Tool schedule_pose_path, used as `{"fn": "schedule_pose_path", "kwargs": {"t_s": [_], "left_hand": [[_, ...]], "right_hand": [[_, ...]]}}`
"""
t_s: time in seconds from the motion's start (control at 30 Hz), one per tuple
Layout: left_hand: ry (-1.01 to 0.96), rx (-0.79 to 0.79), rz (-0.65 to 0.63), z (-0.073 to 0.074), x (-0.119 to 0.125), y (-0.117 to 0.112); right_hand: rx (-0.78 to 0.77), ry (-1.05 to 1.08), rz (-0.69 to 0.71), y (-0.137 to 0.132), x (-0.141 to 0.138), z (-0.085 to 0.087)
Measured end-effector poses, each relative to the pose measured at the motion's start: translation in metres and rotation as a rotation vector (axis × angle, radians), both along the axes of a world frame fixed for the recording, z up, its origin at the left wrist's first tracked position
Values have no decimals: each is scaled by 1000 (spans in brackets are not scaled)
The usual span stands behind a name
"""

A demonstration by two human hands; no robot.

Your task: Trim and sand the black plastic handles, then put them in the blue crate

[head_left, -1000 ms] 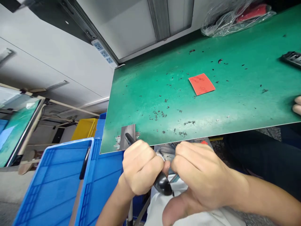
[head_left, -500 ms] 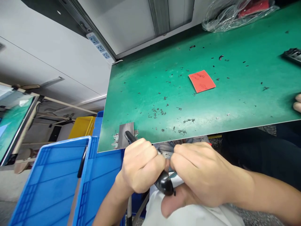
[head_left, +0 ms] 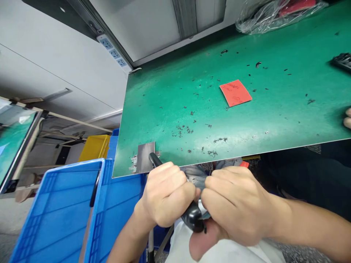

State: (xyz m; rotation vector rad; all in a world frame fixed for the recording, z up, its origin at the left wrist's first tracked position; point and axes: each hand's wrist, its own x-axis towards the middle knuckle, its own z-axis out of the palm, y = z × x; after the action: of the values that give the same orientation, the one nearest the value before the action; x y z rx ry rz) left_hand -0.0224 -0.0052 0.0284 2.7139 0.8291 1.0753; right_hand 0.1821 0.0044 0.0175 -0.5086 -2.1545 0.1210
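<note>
My left hand (head_left: 164, 195) is a closed fist round a curved black plastic part (head_left: 192, 218), whose upper end (head_left: 153, 159) sticks out above the knuckles in front of the table edge. My right hand (head_left: 236, 204) is closed too, its fingers pinched against the same part right beside my left hand; a thin greyish tool tip shows between thumb and fingers, too hidden to name. Both hands hover just below the near edge of the green table mat (head_left: 233, 120), over a grey crumpled bag (head_left: 196, 174).
A red card (head_left: 235, 92) lies on the mat among several black shavings. A clear plastic bag (head_left: 271, 14) sits at the far edge, a black part (head_left: 341, 60) at right. Another person's fingertips (head_left: 347, 117) touch the right edge. Blue crates (head_left: 65, 215) stand at left.
Both hands stay clamped on the black part; the right hand has turned slightly, its thumb shifting under the part. The view drifted a little.
</note>
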Motion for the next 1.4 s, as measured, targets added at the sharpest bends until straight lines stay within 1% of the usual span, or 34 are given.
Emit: {"fn": "schedule_pose_path", "kwargs": {"t_s": [0.17, 0.4, 0.47, 0.53, 0.67, 0.8, 0.93, 1.17, 1.3, 1.33, 1.4], "left_hand": [[-10, -27, 22, -1, 1, -3], [-57, -93, 94, -4, 7, -9], [-54, -103, 125, -5, 8, -10], [-50, -105, 145, -5, 9, -10], [-34, -103, 130, -4, 10, -9], [-21, -106, 109, -1, 10, -7], [6, -110, 110, 1, 9, -7], [15, -145, 183, 0, 12, -11], [21, -156, 259, 1, 18, -16], [18, -177, 281, 2, 20, -18], [-2, -296, 302, 7, 23, -23]], "right_hand": [[37, 48, 2, 0, -1, -3], [103, 157, -22, 0, -6, -8], [79, 181, -16, 1, -6, -9], [22, 190, -16, 1, -5, -10], [-55, 138, -100, 2, -2, -7], [-58, 45, -92, 4, 3, -3], [-36, 26, -99, 4, 6, -3], [57, 31, -131, 3, 5, -7], [109, 59, -158, 5, 4, -6], [119, 59, -162, 5, 4, -6], [122, 64, -169, 7, 5, -7]]}}
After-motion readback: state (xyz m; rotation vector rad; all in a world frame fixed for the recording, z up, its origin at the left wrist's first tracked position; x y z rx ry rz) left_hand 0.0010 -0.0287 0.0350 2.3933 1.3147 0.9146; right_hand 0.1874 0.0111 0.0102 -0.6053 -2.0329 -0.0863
